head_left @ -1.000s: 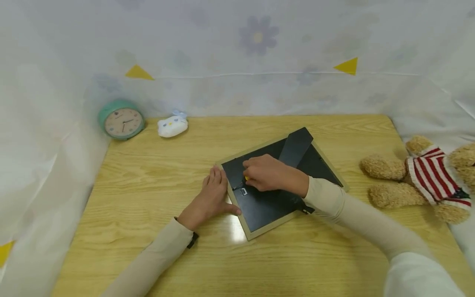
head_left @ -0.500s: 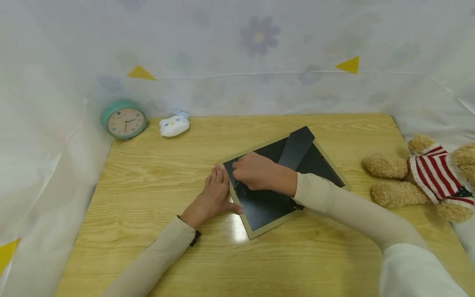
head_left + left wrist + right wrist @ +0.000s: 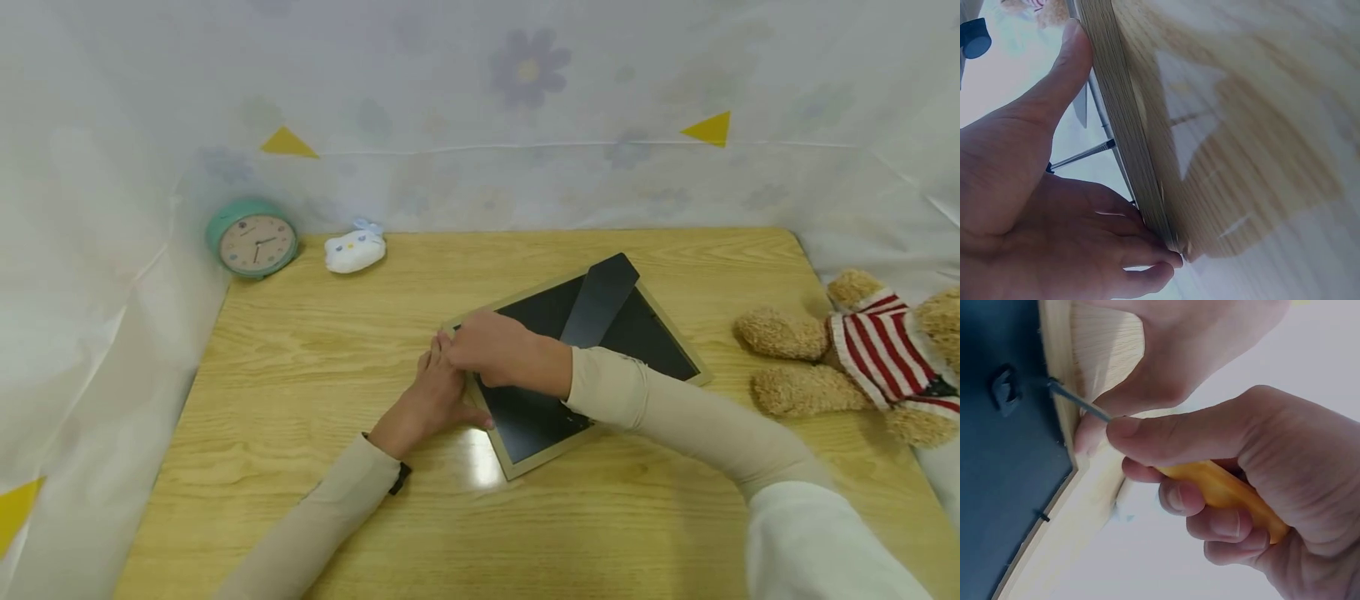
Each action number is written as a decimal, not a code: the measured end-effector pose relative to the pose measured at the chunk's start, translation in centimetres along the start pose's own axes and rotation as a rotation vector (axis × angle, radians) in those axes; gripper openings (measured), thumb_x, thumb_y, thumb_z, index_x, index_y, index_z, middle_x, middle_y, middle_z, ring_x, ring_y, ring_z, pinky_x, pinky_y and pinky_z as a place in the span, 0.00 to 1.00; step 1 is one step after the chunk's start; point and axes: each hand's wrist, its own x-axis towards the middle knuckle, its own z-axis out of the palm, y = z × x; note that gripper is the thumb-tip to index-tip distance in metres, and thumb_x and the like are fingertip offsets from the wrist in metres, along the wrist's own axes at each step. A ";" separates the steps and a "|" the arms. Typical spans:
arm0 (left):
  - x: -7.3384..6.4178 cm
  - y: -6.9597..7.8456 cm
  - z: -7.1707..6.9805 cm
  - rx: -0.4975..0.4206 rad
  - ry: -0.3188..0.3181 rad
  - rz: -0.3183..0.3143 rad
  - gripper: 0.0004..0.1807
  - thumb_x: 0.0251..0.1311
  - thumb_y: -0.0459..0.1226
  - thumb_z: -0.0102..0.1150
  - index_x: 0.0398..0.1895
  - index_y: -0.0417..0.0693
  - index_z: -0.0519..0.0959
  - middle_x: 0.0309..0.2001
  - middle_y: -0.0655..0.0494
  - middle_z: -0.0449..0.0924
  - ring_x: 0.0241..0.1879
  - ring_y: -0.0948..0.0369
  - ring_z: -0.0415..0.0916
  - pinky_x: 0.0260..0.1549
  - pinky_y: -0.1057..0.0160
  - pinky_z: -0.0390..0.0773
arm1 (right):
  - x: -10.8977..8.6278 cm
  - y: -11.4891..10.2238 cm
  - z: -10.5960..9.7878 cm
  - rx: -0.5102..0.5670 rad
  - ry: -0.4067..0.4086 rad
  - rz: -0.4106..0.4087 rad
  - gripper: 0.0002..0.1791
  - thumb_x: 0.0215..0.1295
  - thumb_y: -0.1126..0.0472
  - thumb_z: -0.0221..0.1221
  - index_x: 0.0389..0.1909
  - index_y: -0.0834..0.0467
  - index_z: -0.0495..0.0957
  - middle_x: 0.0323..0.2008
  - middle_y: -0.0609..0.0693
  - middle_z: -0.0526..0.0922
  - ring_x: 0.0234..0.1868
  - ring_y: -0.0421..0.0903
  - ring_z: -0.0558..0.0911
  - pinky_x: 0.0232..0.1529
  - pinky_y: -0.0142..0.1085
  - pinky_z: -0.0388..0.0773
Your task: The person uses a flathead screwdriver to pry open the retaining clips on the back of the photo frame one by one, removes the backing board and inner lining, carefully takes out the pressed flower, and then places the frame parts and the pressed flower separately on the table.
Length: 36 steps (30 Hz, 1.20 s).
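Note:
A picture frame [image 3: 534, 425] with a wooden rim and black back lies face down on the table, its black stand leg [image 3: 598, 300] uppermost. My right hand [image 3: 501, 350] grips the yellow handle of a flat-bladed screwdriver [image 3: 1222, 490], as the right wrist view shows. Its metal tip meets the inner edge of the rim, near a small hanging loop [image 3: 1007, 392] and a bent tab [image 3: 1042, 515]. Along the frame's left edge rests my left hand [image 3: 431, 404], thumb on the rim [image 3: 1125, 112] and fingers stretched beside it. In the head view my right hand hides the screwdriver.
The wooden table [image 3: 360, 517] carries a green clock [image 3: 255, 242] and a small white plush head [image 3: 356, 251] at the back left. A teddy bear in a striped top [image 3: 885, 346] lies at the right edge. White cloth hangs around.
My right hand has moved left across the frame's back to its left edge, close against my left hand. The left hand and frame stay where they were.

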 end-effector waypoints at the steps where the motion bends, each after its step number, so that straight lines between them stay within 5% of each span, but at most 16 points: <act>1: 0.0 0.0 0.0 -0.005 0.006 0.008 0.73 0.38 0.55 0.82 0.80 0.38 0.43 0.78 0.32 0.36 0.74 0.29 0.30 0.68 0.34 0.47 | 0.1 -0.1 0.0 -0.002 0.003 0.002 0.11 0.60 0.64 0.69 0.43 0.49 0.86 0.20 0.46 0.79 0.20 0.40 0.62 0.24 0.33 0.62; 10: 0.0 -0.1 0.0 -0.010 0.026 0.041 0.72 0.37 0.55 0.83 0.79 0.39 0.47 0.79 0.40 0.41 0.75 0.31 0.29 0.67 0.33 0.46 | 0.7 -0.3 -0.2 -0.063 -0.007 -0.033 0.22 0.60 0.59 0.69 0.56 0.50 0.81 0.27 0.46 0.81 0.22 0.40 0.64 0.26 0.34 0.72; 19: 0.2 -0.2 0.0 -0.015 0.018 0.026 0.71 0.36 0.53 0.84 0.79 0.39 0.48 0.79 0.42 0.43 0.76 0.35 0.32 0.67 0.34 0.47 | 0.8 -0.5 -0.4 -0.060 0.012 -0.030 0.21 0.59 0.57 0.71 0.54 0.49 0.83 0.36 0.45 0.85 0.24 0.40 0.69 0.29 0.35 0.76; 26: -0.5 -0.6 0.3 0.026 -0.036 -0.028 0.71 0.48 0.60 0.74 0.79 0.35 0.38 0.78 0.31 0.29 0.76 0.34 0.26 0.71 0.37 0.41 | -0.8 -0.1 0.5 -0.069 -0.004 0.051 0.07 0.64 0.59 0.68 0.41 0.49 0.87 0.25 0.46 0.83 0.21 0.40 0.71 0.26 0.33 0.69; 29: -1.8 0.2 1.0 0.059 -0.050 -0.055 0.69 0.53 0.62 0.69 0.77 0.29 0.37 0.77 0.28 0.29 0.76 0.35 0.28 0.72 0.39 0.41 | -1.9 0.4 1.9 -0.040 -0.005 0.098 0.02 0.65 0.58 0.67 0.37 0.50 0.86 0.30 0.47 0.83 0.25 0.42 0.77 0.27 0.34 0.75; 36: -4.8 4.0 3.5 0.122 -0.012 -0.079 0.66 0.53 0.65 0.67 0.75 0.23 0.47 0.75 0.24 0.39 0.75 0.33 0.38 0.70 0.38 0.50 | -5.1 2.8 4.9 0.195 -0.021 0.273 0.12 0.67 0.50 0.65 0.38 0.56 0.83 0.29 0.47 0.80 0.26 0.43 0.78 0.27 0.37 0.77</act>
